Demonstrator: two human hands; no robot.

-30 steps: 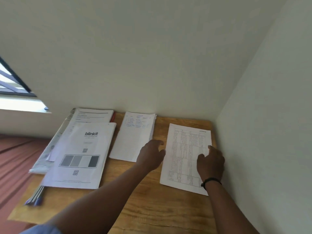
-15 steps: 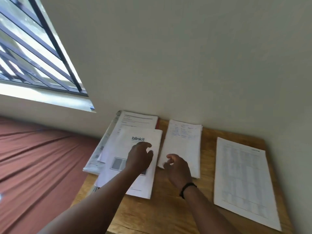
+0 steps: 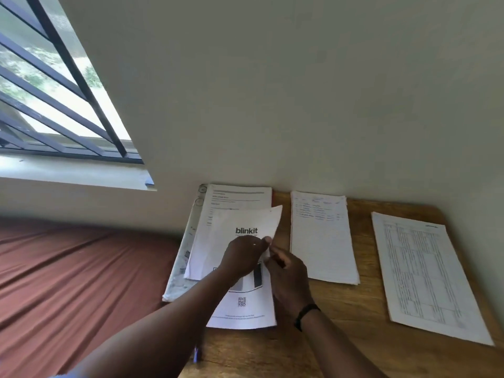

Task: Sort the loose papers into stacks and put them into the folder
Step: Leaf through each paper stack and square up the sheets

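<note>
Paper like the blinkit sheet [image 3: 246, 225] is light and floppy (it curls already at its right edge), so the edge is the place to take it. Left hand [image 3: 242, 257] and right hand [image 3: 289, 274] pinch it there, over the left pile [image 3: 237, 197]. Middle stack [image 3: 321, 241] and table sheet [image 3: 425, 274] lie apart on the desk [image 3: 362, 317], blocking nothing.

White blinkit sheet [image 3: 245, 227] lifted at its right edge; two stacks [image 3: 321, 241] beside.
</note>
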